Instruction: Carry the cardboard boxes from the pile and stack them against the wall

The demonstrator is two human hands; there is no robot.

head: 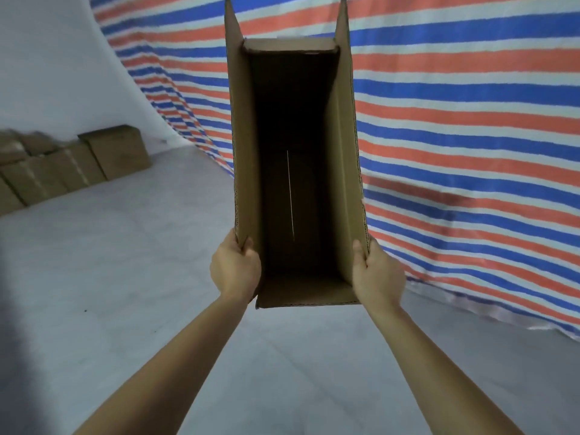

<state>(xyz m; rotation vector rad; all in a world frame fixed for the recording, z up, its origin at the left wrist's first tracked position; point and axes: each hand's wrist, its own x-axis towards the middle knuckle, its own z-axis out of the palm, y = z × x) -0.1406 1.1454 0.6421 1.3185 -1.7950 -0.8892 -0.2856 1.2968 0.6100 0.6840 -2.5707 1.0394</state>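
Gripping cardboard box (343, 136), fingers (358, 249) curled

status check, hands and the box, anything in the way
Left hand grips left flap, right hand grips right flap. Open cardboard box held up, open end toward camera. Stacked boxes far left by wall; striped tarp ahead.

Both arms are bare and reach straight out in front. The left arm (163, 365) goes up to the left side of the cardboard box (345, 152). The left hand (235, 268) grips the near end of the box's left flap, with the thumb on the inside. The right arm (439, 365) goes up to the box's right side. The right hand (378, 274) grips the near end of the right flap the same way, thumb inside. The hands are level, one on each side of the box.
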